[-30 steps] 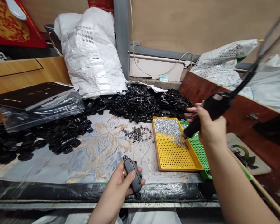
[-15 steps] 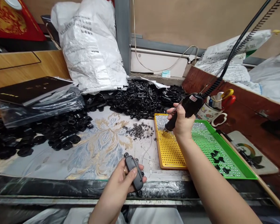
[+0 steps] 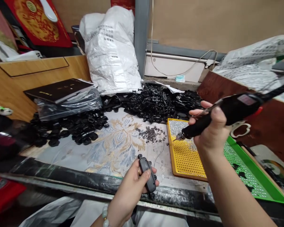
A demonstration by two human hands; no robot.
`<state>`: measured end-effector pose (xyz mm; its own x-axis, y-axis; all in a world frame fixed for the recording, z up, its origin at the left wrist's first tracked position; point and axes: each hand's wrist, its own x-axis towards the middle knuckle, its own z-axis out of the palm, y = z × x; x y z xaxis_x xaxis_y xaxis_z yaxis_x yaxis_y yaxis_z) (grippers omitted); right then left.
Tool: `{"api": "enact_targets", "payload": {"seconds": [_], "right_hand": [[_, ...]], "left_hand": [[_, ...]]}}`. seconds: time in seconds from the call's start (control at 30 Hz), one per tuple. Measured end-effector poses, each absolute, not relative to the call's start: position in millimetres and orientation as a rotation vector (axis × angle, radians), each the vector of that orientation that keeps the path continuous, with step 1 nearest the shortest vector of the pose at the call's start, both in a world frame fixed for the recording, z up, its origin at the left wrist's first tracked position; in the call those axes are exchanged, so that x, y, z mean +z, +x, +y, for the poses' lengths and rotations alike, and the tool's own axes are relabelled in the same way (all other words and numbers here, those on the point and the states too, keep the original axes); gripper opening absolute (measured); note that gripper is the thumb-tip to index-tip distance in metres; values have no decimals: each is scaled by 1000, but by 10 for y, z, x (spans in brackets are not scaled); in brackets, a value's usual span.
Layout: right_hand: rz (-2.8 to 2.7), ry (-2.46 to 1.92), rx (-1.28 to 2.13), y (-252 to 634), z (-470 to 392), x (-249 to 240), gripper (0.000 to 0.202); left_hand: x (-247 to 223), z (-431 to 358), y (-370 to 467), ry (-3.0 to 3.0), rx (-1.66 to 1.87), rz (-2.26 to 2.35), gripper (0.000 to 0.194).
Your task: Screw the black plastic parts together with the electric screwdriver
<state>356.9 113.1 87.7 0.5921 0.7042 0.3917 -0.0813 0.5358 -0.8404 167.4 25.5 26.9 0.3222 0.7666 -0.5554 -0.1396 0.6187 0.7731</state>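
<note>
Left hand (image 3: 135, 181) fingers clamp a black part (image 3: 148, 175) at the desk's front edge (image 3: 85, 175), right hand (image 3: 211, 134) fingers a driver (image 3: 235, 108) whose tip (image 3: 180, 136), perhaps touching the yellow tray (image 3: 186, 161), could scatter its silver bits (image 3: 177, 125) if dragged.

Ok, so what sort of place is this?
Probably a small assembly workshop: the right hand grips what looks like a black electric screwdriver, a yellow perforated tray holds many tiny silvery pieces, and a large heap of black plastic-looking parts lies behind.
</note>
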Motion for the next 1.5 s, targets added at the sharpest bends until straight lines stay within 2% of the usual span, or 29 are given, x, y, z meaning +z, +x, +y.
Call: {"api": "enact_targets", "payload": {"seconds": [0.2, 0.43, 0.93, 1.13, 1.27, 1.33, 1.5], "right_hand": [[-924, -735, 917, 2966, 686, 1072, 45], [-921, -659, 1042, 2788, 693, 911, 48], [-1151, -689, 959, 2763, 595, 728, 35], [-1165, -615, 985, 2760, 590, 686, 36], [-1191, -638, 946, 2709, 585, 634, 25], [-1169, -661, 929, 2704, 587, 697, 21], [-1031, -661, 746, 2980, 703, 1013, 31]], "left_hand": [[271, 259, 1665, 681, 694, 1068, 30], [285, 259, 1648, 651, 714, 1035, 30], [199, 218, 1749, 751, 817, 1059, 25], [232, 209, 1735, 816, 770, 1053, 25], [264, 218, 1706, 859, 737, 1060, 18], [266, 238, 1706, 863, 711, 1045, 18], [257, 278, 1715, 753, 637, 1081, 28]]}}
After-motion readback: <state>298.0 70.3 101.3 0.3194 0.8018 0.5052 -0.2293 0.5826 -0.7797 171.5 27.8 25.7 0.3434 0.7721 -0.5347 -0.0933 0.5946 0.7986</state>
